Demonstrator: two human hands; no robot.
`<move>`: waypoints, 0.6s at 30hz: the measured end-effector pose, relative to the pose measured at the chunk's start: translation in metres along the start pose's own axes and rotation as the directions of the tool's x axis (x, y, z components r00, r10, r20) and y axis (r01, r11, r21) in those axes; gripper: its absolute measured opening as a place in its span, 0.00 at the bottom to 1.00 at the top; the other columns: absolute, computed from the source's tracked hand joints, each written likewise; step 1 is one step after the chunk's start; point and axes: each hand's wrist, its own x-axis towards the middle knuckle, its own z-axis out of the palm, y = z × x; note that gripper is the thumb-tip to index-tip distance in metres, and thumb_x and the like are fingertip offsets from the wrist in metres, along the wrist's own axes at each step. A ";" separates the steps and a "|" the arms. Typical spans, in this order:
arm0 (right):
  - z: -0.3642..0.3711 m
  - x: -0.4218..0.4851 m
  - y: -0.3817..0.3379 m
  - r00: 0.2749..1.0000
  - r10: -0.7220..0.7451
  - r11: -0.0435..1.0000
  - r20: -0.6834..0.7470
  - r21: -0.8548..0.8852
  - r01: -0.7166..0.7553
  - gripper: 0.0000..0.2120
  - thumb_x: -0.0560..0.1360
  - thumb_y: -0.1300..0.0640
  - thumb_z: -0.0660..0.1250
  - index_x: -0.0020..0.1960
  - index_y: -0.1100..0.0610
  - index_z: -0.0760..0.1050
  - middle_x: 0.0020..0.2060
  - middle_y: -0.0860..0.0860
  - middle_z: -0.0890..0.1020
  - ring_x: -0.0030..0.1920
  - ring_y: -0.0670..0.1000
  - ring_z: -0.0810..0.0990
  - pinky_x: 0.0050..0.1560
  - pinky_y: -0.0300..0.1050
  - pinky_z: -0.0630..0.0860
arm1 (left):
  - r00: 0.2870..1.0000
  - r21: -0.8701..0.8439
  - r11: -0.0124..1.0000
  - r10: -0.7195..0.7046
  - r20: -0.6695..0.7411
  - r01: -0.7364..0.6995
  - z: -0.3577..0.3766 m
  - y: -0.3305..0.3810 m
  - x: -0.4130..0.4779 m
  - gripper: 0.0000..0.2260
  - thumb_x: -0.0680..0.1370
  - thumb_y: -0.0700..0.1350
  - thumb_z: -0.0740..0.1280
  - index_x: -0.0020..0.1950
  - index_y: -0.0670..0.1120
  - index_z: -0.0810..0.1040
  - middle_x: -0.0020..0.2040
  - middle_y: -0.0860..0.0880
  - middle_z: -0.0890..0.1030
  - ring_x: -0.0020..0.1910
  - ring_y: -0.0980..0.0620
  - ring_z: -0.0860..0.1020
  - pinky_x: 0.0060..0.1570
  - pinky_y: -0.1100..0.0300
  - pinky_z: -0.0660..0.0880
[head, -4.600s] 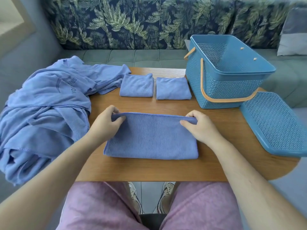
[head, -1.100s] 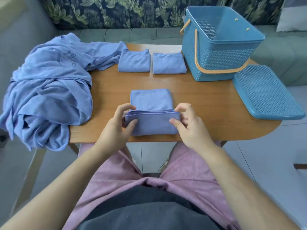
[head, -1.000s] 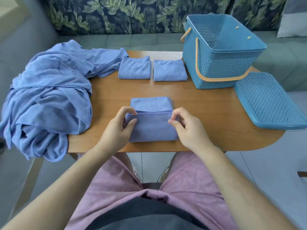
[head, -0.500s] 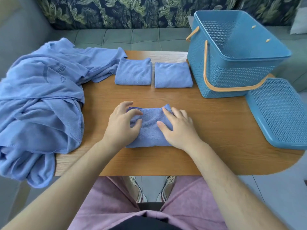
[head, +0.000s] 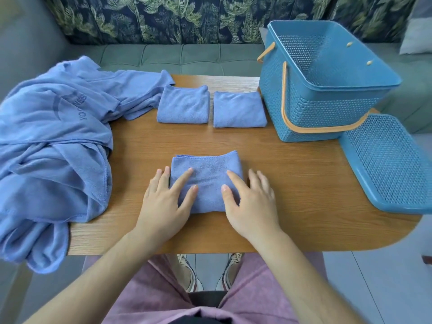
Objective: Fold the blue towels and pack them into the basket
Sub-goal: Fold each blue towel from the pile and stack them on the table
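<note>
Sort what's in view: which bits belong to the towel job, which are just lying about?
Job: front towel, pressed flat under left hand and right hand; two folded towels; unfolded towel pile; basket.
Lying about: basket lid; sofa; grey cushion.

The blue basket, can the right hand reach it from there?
Probably yes. The right hand lies flat on the folded towel, holding nothing, and the basket stands open on the same side, farther back. Only bare table lies between; the lid sits off to the side.
</note>
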 end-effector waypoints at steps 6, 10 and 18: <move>0.001 -0.008 -0.006 0.995 -0.065 0.975 -0.075 0.209 0.079 0.19 0.78 0.51 0.65 0.68 0.51 0.76 0.64 0.50 0.75 0.63 0.55 0.74 0.60 0.51 0.72 | 0.999 -0.122 0.992 0.044 -0.002 -0.044 -0.004 0.003 -0.007 0.28 0.77 0.64 0.56 0.71 0.51 0.76 0.69 0.49 0.72 0.71 0.48 0.67 0.68 0.51 0.65; -0.013 -0.005 -0.010 0.993 -0.081 0.916 -0.080 0.388 0.106 0.23 0.77 0.55 0.66 0.72 0.49 0.72 0.70 0.41 0.68 0.64 0.44 0.73 0.57 0.36 0.70 | 0.988 -0.320 0.935 0.145 -0.053 -0.155 -0.011 0.009 -0.002 0.19 0.80 0.44 0.68 0.71 0.46 0.75 0.71 0.57 0.67 0.71 0.65 0.65 0.69 0.70 0.62; -0.064 0.089 -0.013 0.967 -0.053 0.949 -0.249 0.287 0.126 0.29 0.73 0.62 0.65 0.74 0.56 0.72 0.73 0.54 0.68 0.70 0.57 0.69 0.68 0.47 0.66 | 0.979 -0.431 0.880 0.165 -0.116 -0.199 -0.043 0.063 0.101 0.21 0.80 0.40 0.68 0.73 0.47 0.72 0.71 0.56 0.63 0.64 0.70 0.63 0.57 0.83 0.58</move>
